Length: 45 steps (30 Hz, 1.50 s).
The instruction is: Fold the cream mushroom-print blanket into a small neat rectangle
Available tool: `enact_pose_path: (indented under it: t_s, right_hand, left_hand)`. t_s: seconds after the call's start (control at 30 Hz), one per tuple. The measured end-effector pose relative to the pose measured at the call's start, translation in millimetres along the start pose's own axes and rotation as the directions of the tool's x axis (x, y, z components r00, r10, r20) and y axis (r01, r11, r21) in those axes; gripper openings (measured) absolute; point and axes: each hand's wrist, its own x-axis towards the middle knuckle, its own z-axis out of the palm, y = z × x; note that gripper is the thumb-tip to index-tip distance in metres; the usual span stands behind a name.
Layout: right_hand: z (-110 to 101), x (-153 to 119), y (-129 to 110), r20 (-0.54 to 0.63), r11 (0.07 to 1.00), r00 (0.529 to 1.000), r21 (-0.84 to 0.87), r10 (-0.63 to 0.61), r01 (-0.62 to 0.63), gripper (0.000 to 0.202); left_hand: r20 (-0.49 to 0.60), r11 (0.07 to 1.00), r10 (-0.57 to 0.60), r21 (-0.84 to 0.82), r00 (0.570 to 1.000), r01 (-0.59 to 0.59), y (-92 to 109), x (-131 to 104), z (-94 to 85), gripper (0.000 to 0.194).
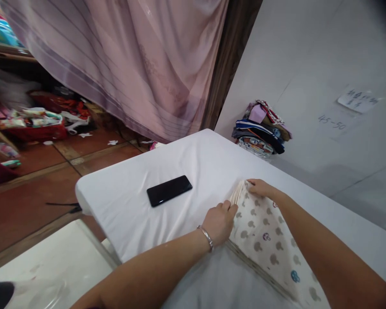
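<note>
A stack of folded white cloth (266, 244), printed with grey, purple and blue mouse-head shapes, lies on the white-covered table (193, 159). Its layered edges show along the left side and at the far corner. My left hand (219, 222), with a silver bracelet on the wrist, is closed on the left edge of the cloth. At the far corner my right hand (260, 189) grips the same cloth, its fingertips partly hidden by the folds. To the left of my hands lies a black phone (169, 190), apart from them.
A pile of folded fabrics (260, 128) stands beyond the table's right edge, against the grey wall (309, 64). A pink curtain (141, 56) hangs behind the table. On the tiled floor is a red basket (35, 131) of small items. A pale surface (58, 262) adjoins at lower left.
</note>
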Motion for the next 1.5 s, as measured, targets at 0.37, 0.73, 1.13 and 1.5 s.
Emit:
enact_pose_path:
  t_s: [0.37,0.73,1.13,1.5]
  right_hand:
    - [-1,-1,12,0.07,0.925,0.997,0.379,-0.027,-0.002,0.029]
    - [-10,-6,7,0.204,0.82,0.975,0.57,-0.084,-0.049,0.04]
    - [30,10,3,-0.194,0.943,0.981,0.324,-0.017,0.081,0.029]
    - [43,-5,-2,-0.374,0.974,0.901,-0.119,-0.221,0.19,0.054]
  left_hand:
    - [0.003,0.991,-0.131,-0.032,0.991,0.131,-2,1,-1.9,0.042]
    - [0.021,0.968,-0.231,-0.095,0.973,0.232,-12,2,1.7,0.059]
    - [0.084,0.943,-0.306,-0.112,0.948,0.314,-17,5,2.8,0.063]
    - [0.071,0.966,-0.254,-0.041,0.965,0.257,-18,3,0.9,0.061]
